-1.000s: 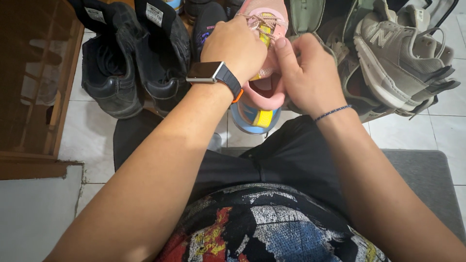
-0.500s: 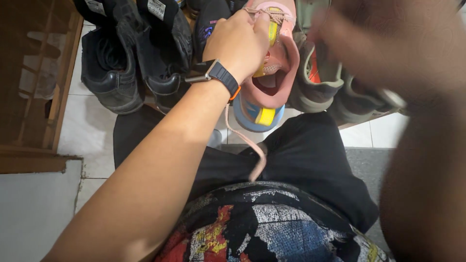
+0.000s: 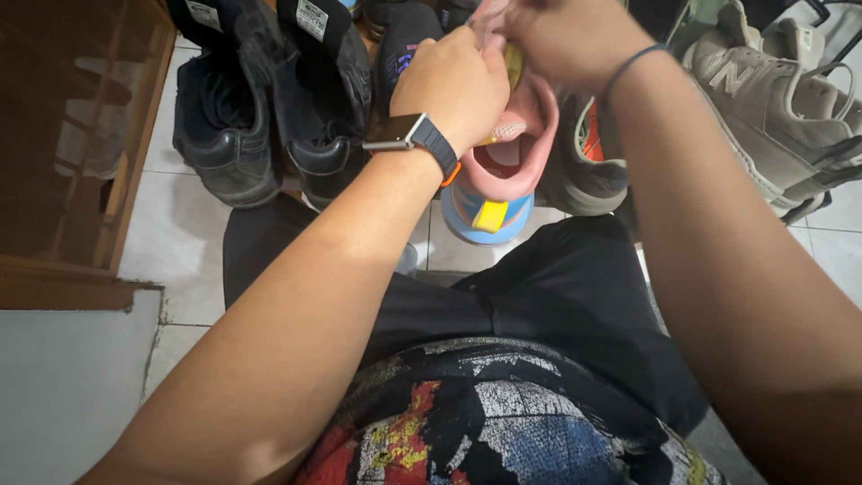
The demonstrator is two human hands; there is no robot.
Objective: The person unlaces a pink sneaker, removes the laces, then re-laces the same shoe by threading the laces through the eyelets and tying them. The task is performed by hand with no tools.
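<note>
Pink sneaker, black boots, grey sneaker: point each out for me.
pink sneaker [image 3: 530, 135], head view, on its heel collar.
black boots [image 3: 224, 135], head view, on the left boot's opening.
grey sneaker [image 3: 772, 99], head view, on its side panel.

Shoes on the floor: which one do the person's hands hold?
The pink sneaker with the blue heel and yellow tab. Both the left hand and right hand grip it; the black boots and grey sneakers lie untouched.
</note>
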